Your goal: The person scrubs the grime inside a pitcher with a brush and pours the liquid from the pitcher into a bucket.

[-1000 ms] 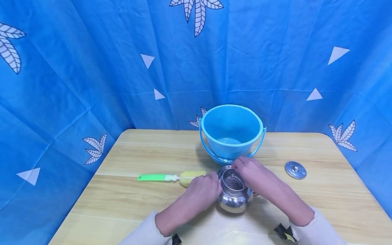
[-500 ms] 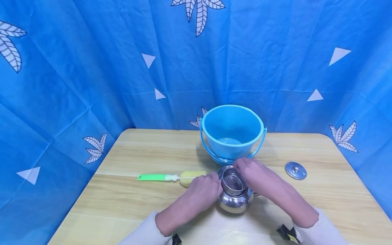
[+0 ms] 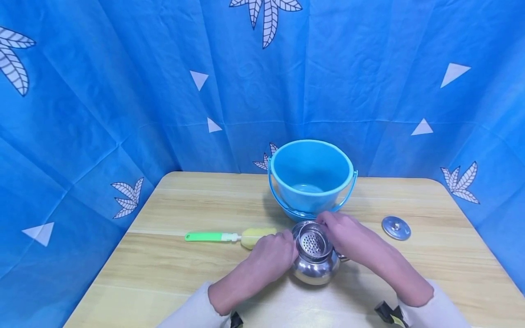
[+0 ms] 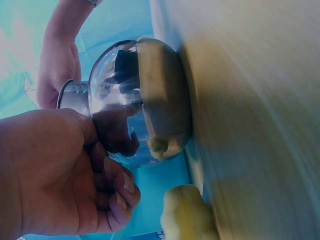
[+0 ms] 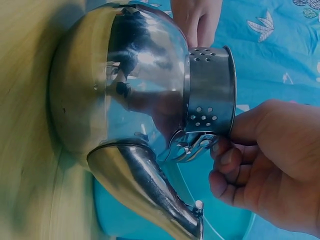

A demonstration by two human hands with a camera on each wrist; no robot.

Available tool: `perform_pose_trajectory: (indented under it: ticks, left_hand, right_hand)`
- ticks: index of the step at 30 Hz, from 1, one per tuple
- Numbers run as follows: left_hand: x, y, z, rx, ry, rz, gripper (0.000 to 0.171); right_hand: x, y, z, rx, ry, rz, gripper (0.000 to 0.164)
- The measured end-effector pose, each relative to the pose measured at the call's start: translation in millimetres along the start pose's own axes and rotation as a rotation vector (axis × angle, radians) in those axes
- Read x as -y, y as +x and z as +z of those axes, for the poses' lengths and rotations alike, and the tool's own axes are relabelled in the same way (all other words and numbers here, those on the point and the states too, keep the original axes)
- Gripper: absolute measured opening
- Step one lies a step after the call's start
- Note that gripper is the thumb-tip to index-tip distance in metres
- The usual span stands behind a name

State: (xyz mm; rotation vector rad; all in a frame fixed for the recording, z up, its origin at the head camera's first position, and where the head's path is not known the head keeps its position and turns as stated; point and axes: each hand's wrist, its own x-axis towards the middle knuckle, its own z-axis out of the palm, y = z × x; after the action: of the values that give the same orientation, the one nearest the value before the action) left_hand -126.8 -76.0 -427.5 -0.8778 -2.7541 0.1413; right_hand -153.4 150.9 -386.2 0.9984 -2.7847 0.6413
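Note:
A shiny steel teapot (image 3: 315,272) stands upright on the table, its spout (image 5: 145,182) towards the right. A perforated strainer basket (image 3: 313,243) sticks partly out of its mouth, and rows of holes in its wall show above the opening. My right hand (image 3: 343,234) pinches the basket's rim between thumb and fingers. On the left side, my left hand (image 3: 275,251) holds the teapot near its neck with curled fingers; the part it grips is mostly hidden. The teapot's lid (image 3: 395,228) lies apart on the table to the right.
Behind the teapot stands a light blue bucket (image 3: 309,171) with its handle hanging down in front. A sponge brush with a green handle (image 3: 205,237) and yellow head (image 3: 256,237) lies left of the teapot. Blue patterned cloth (image 3: 262,91) hangs around the wooden table (image 3: 164,269).
The strainer basket has shifted slightly in the teapot's mouth, and its perforated bottom looks brighter. My right forearm has moved a little to the right. My left hand stays in place.

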Motion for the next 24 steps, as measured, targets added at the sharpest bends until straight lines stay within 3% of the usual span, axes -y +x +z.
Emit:
perform_pose_trajectory:
  ticks: [8, 14, 24]
  left_hand:
    - [0.9, 0.5, 1.1, 0.012, -0.039, -0.012, 0.033]
    - [1.0, 0.1, 1.1, -0.025, 0.009, 0.015, 0.033]
    - [0.7, 1.1, -0.4, 0.004, -0.023, -0.003, 0.033]
  right_hand:
    - [-5.2, -2.6, -2.1, -0.011, 0.098, 0.002, 0.014]
    - [-8.7, -5.1, -6.4, -0.022, 0.151, 0.009, 0.015]
    - [-8.7, -8.6, -10.8, -0.037, 0.217, 0.076, 0.014]
